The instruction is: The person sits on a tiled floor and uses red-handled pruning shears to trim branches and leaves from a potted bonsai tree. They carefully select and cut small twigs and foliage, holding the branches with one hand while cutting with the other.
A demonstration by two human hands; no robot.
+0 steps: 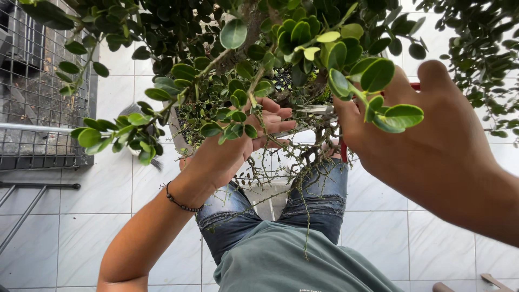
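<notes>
Item: small potted tree with round glossy green leaves and thin woody twigs (281, 48), above our knees in torn blue jeans (316, 197). Our left hand (230, 146) pinches a leafy twig (230, 127); our right hand (411, 124) is closed on red-handled metal pruning shears (316, 111), blades inside the crown. We judge trimming part-done: many stray shoots remain over the white tiled floor (92, 238).

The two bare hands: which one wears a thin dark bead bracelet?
The left hand; its wrist carries the bracelet, while the right hand has none.
</notes>
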